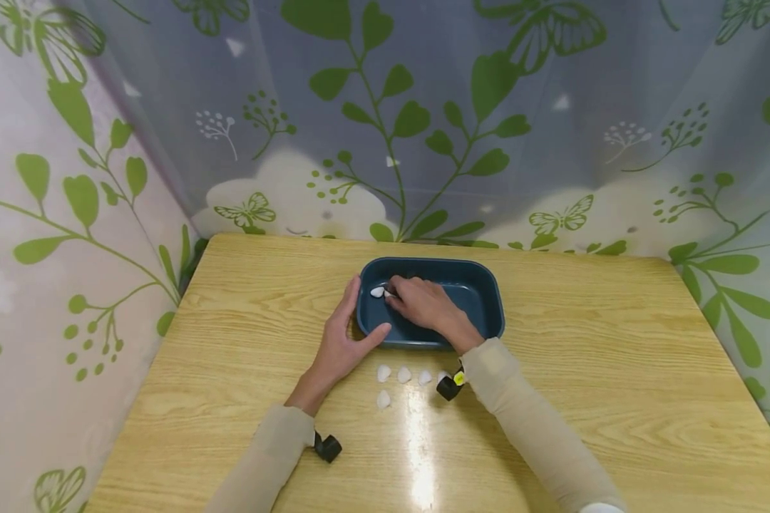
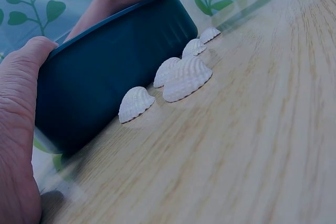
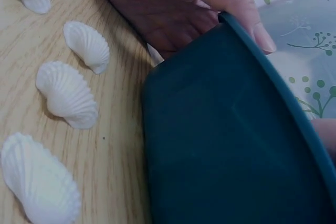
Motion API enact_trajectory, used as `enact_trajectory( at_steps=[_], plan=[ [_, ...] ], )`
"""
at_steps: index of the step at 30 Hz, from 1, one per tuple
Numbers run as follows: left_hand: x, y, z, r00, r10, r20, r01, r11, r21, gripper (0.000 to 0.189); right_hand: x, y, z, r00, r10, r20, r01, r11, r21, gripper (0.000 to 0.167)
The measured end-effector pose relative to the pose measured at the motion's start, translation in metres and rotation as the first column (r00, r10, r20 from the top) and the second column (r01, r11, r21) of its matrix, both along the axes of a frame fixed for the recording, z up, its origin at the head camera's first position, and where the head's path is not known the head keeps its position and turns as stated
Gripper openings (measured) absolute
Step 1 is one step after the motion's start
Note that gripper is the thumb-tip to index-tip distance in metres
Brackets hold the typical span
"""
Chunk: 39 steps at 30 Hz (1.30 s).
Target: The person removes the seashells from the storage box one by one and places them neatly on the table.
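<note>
A dark teal plastic tub sits on the table. My left hand braces its near left corner, with straight fingers along the outer left wall and the thumb on the rim. My right hand reaches inside, fingertips down by the left end, pinching a white seashell mostly hidden by the fingers. Close beside it, another white shell lies on the tub floor. In front of the tub, several ribbed shells form a row, with one shell nearer me below its left end.
The wood-grain table meets a leaf-and-butterfly patterned curtain behind the tub. Small black wrist cameras hang under both sleeves; the right one overlaps the rightmost shell of the row in the head view.
</note>
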<state>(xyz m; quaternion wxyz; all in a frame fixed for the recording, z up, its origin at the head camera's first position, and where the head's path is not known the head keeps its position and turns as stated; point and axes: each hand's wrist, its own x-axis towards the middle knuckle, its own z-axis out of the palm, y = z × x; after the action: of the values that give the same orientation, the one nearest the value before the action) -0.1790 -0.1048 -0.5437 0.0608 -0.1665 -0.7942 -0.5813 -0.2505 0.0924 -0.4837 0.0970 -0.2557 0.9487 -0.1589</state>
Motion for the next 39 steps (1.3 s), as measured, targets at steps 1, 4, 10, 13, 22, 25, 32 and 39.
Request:
enact_trajectory(
  at_steps=[1,4,10,13,22,25,32,39],
  plan=[
    [0.000,0.000,0.000,1.000,0.002,0.000,-0.002,1.000,0.001,0.097,0.000,0.000,0.000,1.000,-0.003,0.011,0.003,1.000,-0.008,0.023],
    [0.001,0.001,0.000,1.000,0.005,0.003,-0.005,1.000,0.004,0.097,0.000,0.001,0.002,0.998,-0.011,0.054,0.013,0.999,-0.038,0.023],
    [0.000,0.001,-0.001,1.000,0.005,0.014,-0.005,1.000,0.016,0.100,0.001,0.006,0.006,0.985,0.005,0.174,0.019,0.990,-0.138,0.036],
    [-0.001,0.001,-0.001,1.000,0.006,0.018,-0.006,1.000,0.013,0.101,0.001,0.010,0.008,0.974,0.011,0.228,0.029,0.985,-0.171,0.041],
    [0.013,0.004,0.033,0.999,-0.006,0.045,0.005,0.999,0.034,0.094,0.013,0.014,0.011,0.982,-0.101,0.161,0.114,0.991,-0.074,0.027],
    [0.016,0.004,0.039,0.999,-0.006,0.051,0.005,1.000,0.027,0.093,0.015,0.015,0.008,0.989,-0.095,0.113,0.103,0.993,-0.065,0.020],
    [0.002,0.003,0.010,0.999,0.013,0.031,-0.013,1.000,-0.006,0.098,0.015,0.016,0.005,1.000,0.003,0.031,-0.002,0.999,-0.037,0.022],
    [0.000,0.001,0.000,1.000,0.008,0.011,-0.008,1.000,0.004,0.099,0.014,0.020,0.003,0.998,0.063,0.001,-0.063,0.997,-0.039,0.032]
  ],
)
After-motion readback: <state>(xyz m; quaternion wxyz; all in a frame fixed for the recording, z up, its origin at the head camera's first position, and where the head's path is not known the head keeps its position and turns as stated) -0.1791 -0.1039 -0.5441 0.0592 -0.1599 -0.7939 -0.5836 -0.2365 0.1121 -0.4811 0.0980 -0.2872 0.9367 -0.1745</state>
